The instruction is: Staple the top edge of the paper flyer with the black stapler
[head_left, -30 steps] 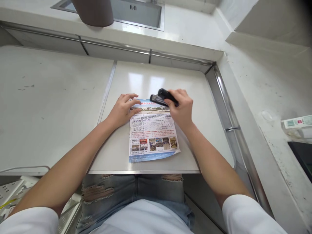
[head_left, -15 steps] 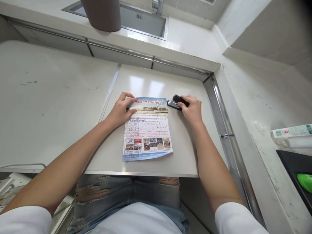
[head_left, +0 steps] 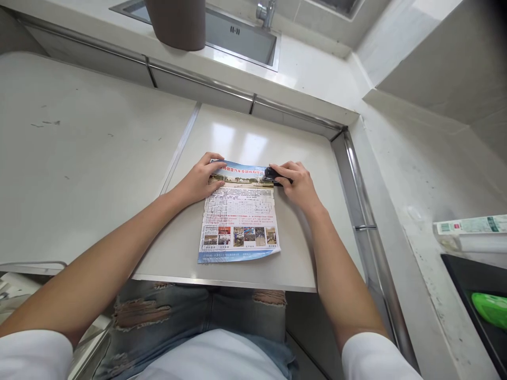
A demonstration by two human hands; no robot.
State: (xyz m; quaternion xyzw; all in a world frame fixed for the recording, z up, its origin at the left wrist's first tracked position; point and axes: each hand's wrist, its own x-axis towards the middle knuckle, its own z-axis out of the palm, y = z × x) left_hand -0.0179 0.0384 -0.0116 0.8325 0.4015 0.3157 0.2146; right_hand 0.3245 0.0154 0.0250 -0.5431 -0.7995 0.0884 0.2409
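Note:
A printed sheet of paper [head_left: 241, 211] with a blue header, red text and small photos lies on the white table. At its upper left corner, my left hand [head_left: 204, 178] grips the edge between thumb and fingers. My right hand [head_left: 297, 182] is wrapped round a black stapler [head_left: 273, 174], whose front end sits over the upper right edge of the sheet. Part of the stapler is hidden under my fingers. Rows of small marks, perhaps staples, run down the sheet's left side.
Behind the table [head_left: 95, 174] is a counter with a sink [head_left: 241, 39] and a brown container [head_left: 178, 24]. A metal rail [head_left: 368, 227] runs along the right. On the right ledge are a box [head_left: 475, 226] and a green object [head_left: 491, 309] on a black surface.
My right hand has moved left with the stapler, from beside the sheet onto its upper right edge, and the stapler's arms are closer together. My left hand stays at the upper left corner.

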